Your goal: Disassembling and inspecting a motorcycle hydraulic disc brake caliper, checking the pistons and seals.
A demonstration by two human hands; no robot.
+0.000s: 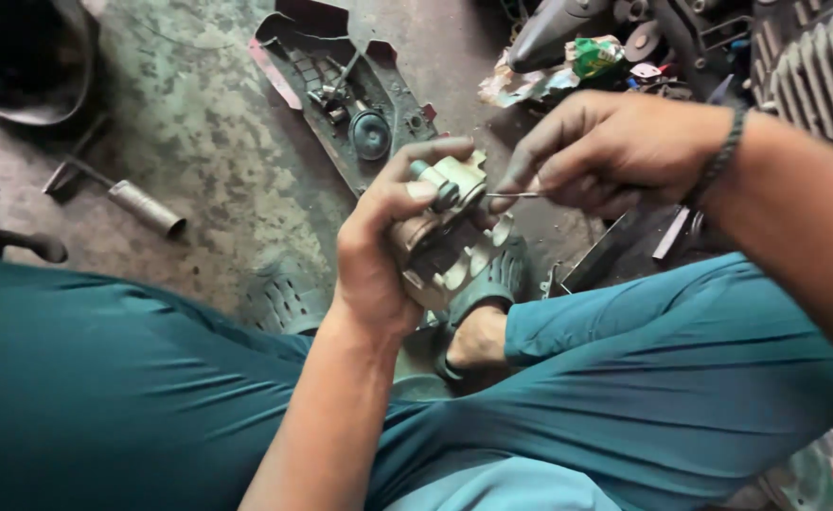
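Above the lap, left hand point(379, 255) clasps a metal part point(450, 232), grip tight around it. Right hand point(606, 151) pinches a thin pin point(511, 195), tip touching the part. Dark tray point(341, 85) on floor beyond.

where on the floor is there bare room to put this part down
Bare concrete lies between the socket wrench at left and the dark plastic panel. The top right is crowded: crumpled wrappers and finned engine. The left hand grips the metal part; the right hand holds a thin pin.
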